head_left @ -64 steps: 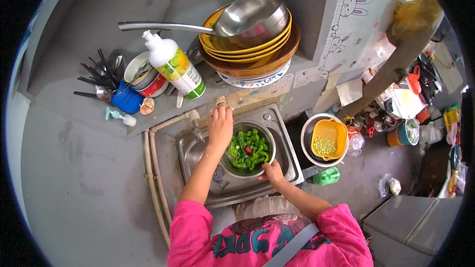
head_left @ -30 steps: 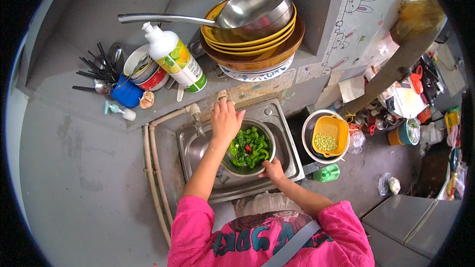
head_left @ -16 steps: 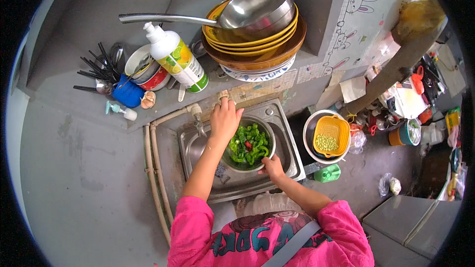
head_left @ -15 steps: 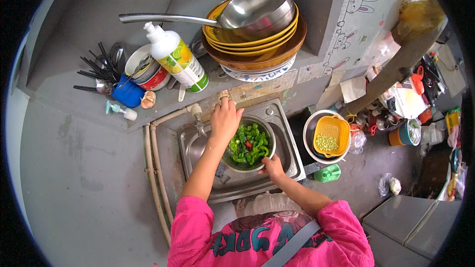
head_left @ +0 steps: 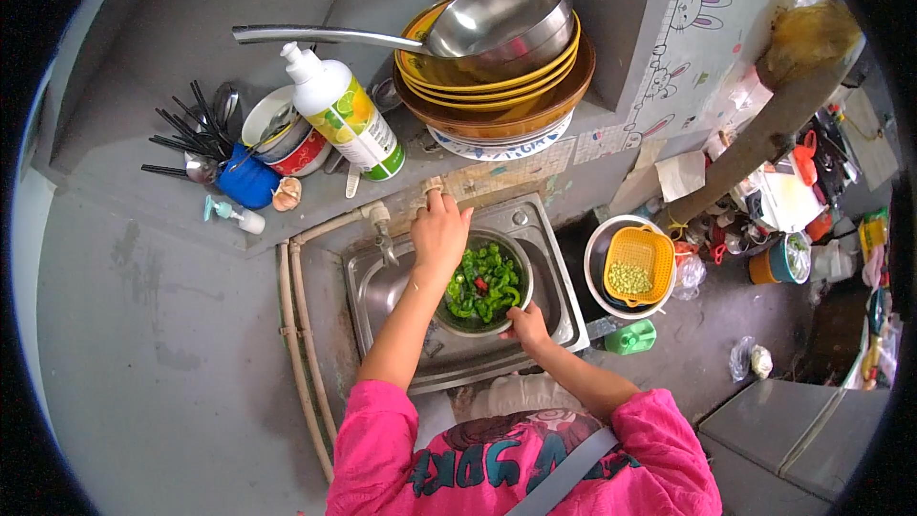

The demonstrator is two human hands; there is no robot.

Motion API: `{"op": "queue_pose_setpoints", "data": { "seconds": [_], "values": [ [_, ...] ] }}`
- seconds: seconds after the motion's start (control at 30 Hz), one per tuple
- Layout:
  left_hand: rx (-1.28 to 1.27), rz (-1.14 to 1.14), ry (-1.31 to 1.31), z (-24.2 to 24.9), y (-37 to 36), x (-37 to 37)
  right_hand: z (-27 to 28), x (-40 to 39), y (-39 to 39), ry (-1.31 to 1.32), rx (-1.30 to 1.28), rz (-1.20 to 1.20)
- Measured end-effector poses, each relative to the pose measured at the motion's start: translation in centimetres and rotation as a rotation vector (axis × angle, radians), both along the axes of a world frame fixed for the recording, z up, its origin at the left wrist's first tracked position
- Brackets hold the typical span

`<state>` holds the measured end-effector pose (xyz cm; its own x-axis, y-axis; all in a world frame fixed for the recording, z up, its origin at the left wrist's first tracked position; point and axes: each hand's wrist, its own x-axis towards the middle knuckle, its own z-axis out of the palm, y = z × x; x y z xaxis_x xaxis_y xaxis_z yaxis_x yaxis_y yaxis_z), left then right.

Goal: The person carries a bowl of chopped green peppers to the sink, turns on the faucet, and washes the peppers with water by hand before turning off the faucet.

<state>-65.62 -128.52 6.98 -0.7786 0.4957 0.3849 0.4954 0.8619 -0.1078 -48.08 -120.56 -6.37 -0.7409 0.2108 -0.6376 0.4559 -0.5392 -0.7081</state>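
Currently, right hand (head_left: 528,329): fingers closed on the near right rim of the metal bowl (head_left: 528,277). We can't see how far they wrap underneath.
Left hand (head_left: 440,238): reaching forward past the bowl's left side, fingertips at the wall fitting (head_left: 433,183). Gripping or only touching, we can't tell; the back of the hand blocks our view.
Bowl position: within the outline of the sink (head_left: 567,301), toward its right side, right of the faucet (head_left: 384,247). We can't tell if its base rests on the metal.
Peppers (head_left: 489,294): cut green pieces inside the bowl, one red piece (head_left: 480,283) among them.
Spill risk: we see just one hand clearly holding the bowl, on one side. If that rim is wet or the fingers slacken, it could tip and dump pieces into the sink.
Bump risk: left hand overlaps the bowl's far left rim in our view; a careless pull back could knock it.
Bowl axis: round, so we get no long axis; mouth faces up, toward us. Slight tilt, we can't judge.
Pepper axis: curled pieces, mixed directions, no shared heading.
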Motion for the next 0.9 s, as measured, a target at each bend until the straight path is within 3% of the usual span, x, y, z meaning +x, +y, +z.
{"op": "queue_pose_setpoints", "data": {
  "seconds": [0.73,0.9],
  "values": [
    [0.015,0.02,-0.043,-0.1,0.1,0.0,0.5,0.8,-0.5,-0.027,0.039,-0.088],
    [0.033,0.014,-0.069,0.0,0.1,0.1,-2.7,1.2,-0.1,-0.013,0.036,-0.04]
  ]
}}
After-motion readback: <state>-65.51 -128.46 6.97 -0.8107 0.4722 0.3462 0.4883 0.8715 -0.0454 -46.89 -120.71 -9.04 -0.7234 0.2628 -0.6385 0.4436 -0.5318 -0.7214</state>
